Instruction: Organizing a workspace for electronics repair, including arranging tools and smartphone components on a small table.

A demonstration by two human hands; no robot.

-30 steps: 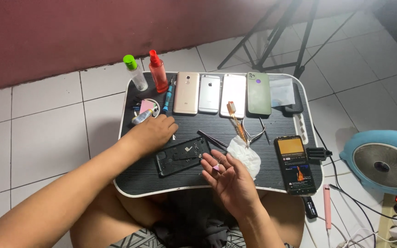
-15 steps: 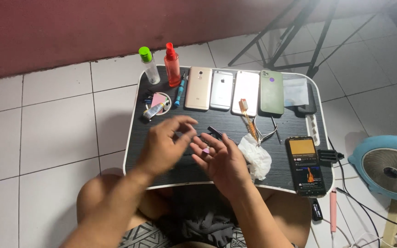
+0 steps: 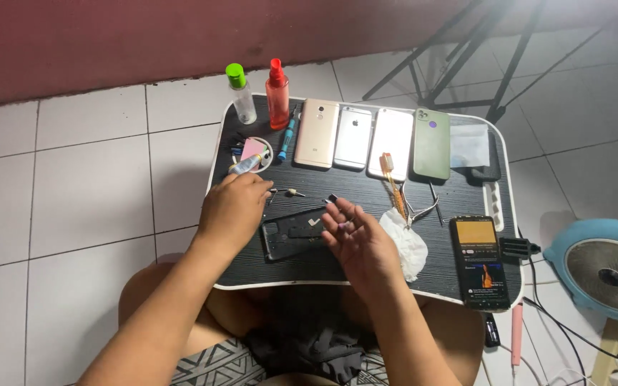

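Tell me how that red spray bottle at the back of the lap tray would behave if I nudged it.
The red spray bottle stands upright, tall and narrow on a small base, so it would probably tip rather than slide. Its round body would likely roll once down, perhaps into the green-capped bottle beside it. It looks like light plastic.

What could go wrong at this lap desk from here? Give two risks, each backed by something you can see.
1. Small loose parts lie on the lap desk right by the left hand; a nudge might scatter or lose them.
2. The red spray bottle and green-capped bottle stand beside the row of phones and near the opened black phone; tipped, they might spill liquid onto them.
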